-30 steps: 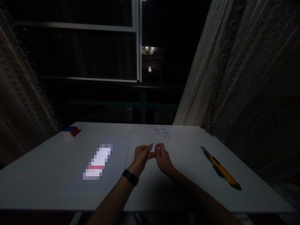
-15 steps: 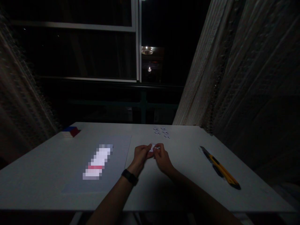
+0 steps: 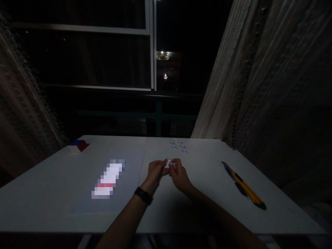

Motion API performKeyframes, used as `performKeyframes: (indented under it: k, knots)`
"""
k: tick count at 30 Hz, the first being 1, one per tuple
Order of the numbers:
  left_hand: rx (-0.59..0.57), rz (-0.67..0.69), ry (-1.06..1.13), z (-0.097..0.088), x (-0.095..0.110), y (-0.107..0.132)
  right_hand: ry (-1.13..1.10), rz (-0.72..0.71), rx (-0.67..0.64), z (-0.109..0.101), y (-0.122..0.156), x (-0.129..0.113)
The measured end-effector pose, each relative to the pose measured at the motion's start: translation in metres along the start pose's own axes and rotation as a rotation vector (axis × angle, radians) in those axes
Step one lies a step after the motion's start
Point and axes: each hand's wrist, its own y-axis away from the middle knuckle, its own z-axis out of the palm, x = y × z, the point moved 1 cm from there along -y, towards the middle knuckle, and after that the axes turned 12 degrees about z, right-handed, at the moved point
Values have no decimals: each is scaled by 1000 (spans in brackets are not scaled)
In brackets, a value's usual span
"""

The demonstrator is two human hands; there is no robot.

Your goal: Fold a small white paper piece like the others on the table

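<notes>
My left hand (image 3: 156, 171) and my right hand (image 3: 179, 174) meet over the middle of the white table (image 3: 207, 162). Between their fingertips is a small white piece of paper (image 3: 168, 163), pinched from both sides. Fingers cover most of it, so its full shape and any marks cannot be made out. A dark band circles my left wrist. Just beyond the hands lie several small white paper pieces (image 3: 178, 146) with dark marks, set close together.
On the right rests a yellow and black utility knife (image 3: 243, 186). To the left, a large pale sheet (image 3: 132, 166) lies under a pixelated bright area (image 3: 107, 180). A blue, red and white block (image 3: 77, 146) stands at the far left. Curtains (image 3: 215, 76) hang beside a dark window.
Both hands stay in the same place around the paper, with only slight finger movement. Nothing else on the table has moved.
</notes>
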Motion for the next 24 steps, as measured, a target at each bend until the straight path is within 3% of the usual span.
performKeyframes:
  k: [18,24]
  knots:
    - [-7,162,-257,0,-6,-1,-73,16,-46,0,0,4]
    - [-105,150,-57,4,-9,1,-134,19,0,2,1,5]
